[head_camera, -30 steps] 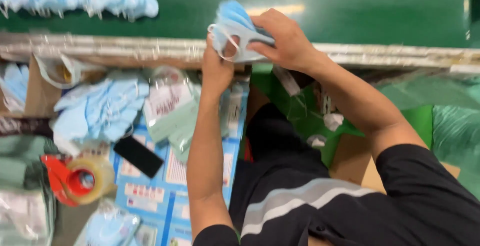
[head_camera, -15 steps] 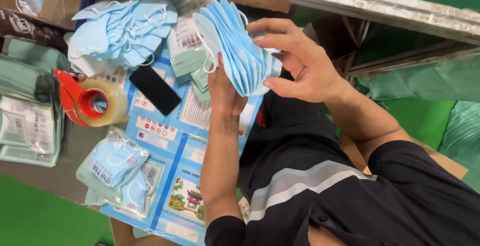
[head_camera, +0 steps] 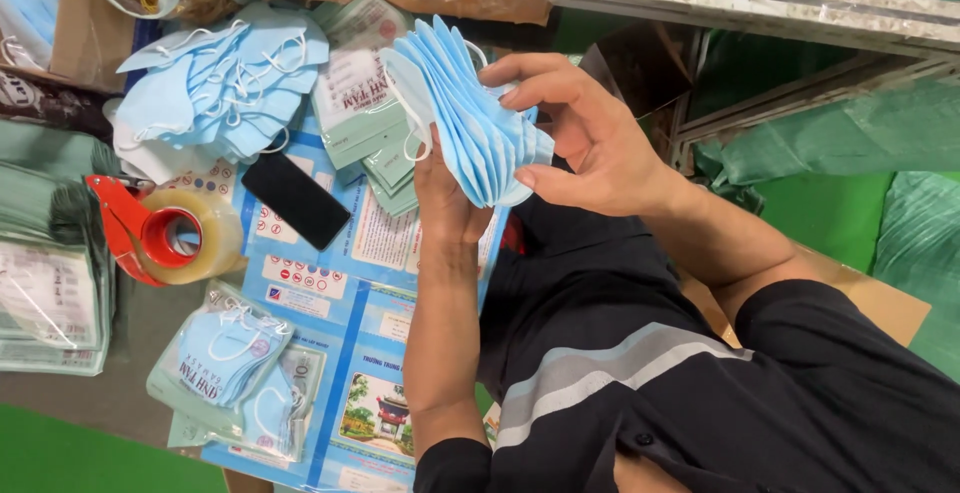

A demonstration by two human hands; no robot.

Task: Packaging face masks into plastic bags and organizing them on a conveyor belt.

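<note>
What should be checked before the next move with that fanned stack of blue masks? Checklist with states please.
1. Stack of blue masks held by both hands: ok. The right hand grips it from the side and the left hand supports it from below.
2. Stack squared up: not ok, the masks are fanned apart.
3. Ear loops free of snags: cannot tell, only one white loop shows at the front.
4. Mask count: cannot tell, the layers overlap.
5. Spare bags at hand: ok, green-printed bags lie just beside the stack.
6. Tape dispenser available: ok, it lies on the table by the black phone.
</note>
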